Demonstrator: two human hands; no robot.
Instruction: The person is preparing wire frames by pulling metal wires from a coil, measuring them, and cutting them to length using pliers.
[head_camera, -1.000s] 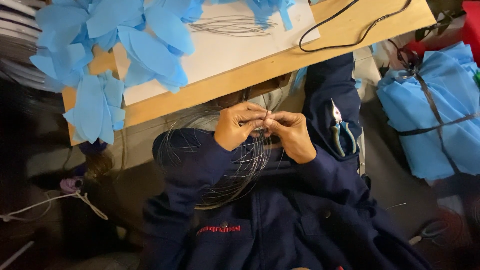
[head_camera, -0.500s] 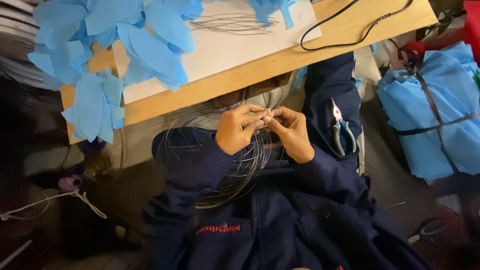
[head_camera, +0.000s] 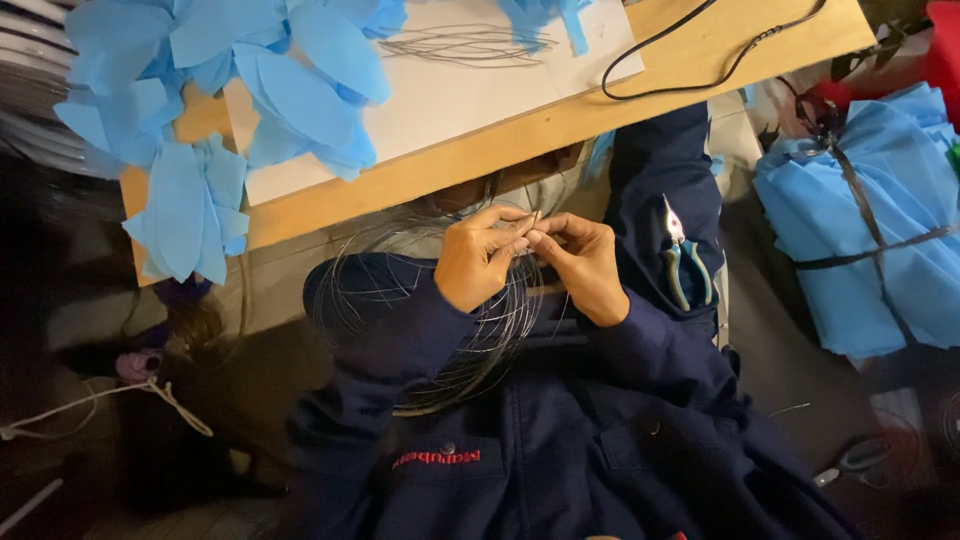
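My left hand (head_camera: 482, 262) and my right hand (head_camera: 585, 265) meet in front of my chest, just below the table's edge. Their fingertips pinch the same thin grey wire (head_camera: 533, 225) between them. The wire belongs to a loose coil of wire (head_camera: 440, 330) that lies across my lap and around my left forearm. Both arms are in dark blue sleeves. Pliers with teal handles (head_camera: 686, 268) rest on my dark blue trouser leg, just right of my right hand.
A wooden table (head_camera: 520, 140) carries a white sheet (head_camera: 440, 90), blue fabric petal cutouts (head_camera: 250, 70), a bundle of straight wires (head_camera: 465, 45) and a black cable (head_camera: 700, 62). A strapped stack of blue fabric (head_camera: 870, 230) sits at the right. Scissors (head_camera: 850, 460) and a white cord (head_camera: 110, 395) lie on the floor.
The hands stay together at the same spot; the fingers have shifted slightly along the wire. Nothing else has moved.
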